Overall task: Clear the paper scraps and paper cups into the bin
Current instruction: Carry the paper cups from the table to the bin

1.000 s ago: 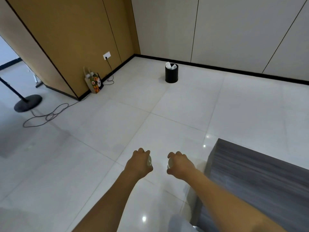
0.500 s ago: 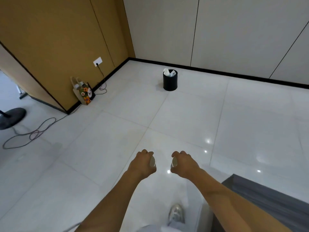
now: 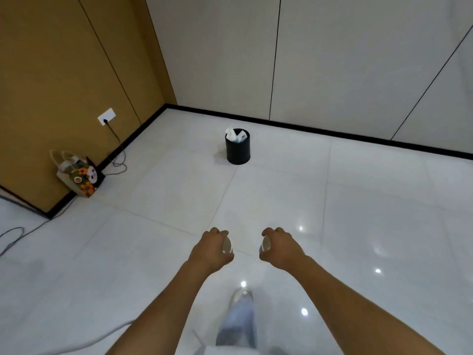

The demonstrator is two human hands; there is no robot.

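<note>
My left hand point(image 3: 210, 248) grips a white paper cup point(image 3: 227, 245), its mouth turned toward the right. My right hand point(image 3: 280, 248) grips a second white paper cup point(image 3: 265, 244), mouth turned left. Both hands hover over the white tiled floor, a short gap between them. Straight ahead, near the far wall, stands a round black bin point(image 3: 238, 148) with white paper scraps point(image 3: 234, 135) sticking out of its top. The bin is a few floor tiles beyond my hands.
A patterned tote bag point(image 3: 79, 175) leans against the brown wall at the left, below a wall socket point(image 3: 106, 116) with a cable point(image 3: 120, 155) trailing on the floor. Another cable point(image 3: 15, 237) lies at far left. My leg and shoe point(image 3: 242, 298) show below my hands.
I have walked toward the bin, which looks nearer and larger. The grey table at the lower right has dropped out of view. Both hands still hold their cups.
</note>
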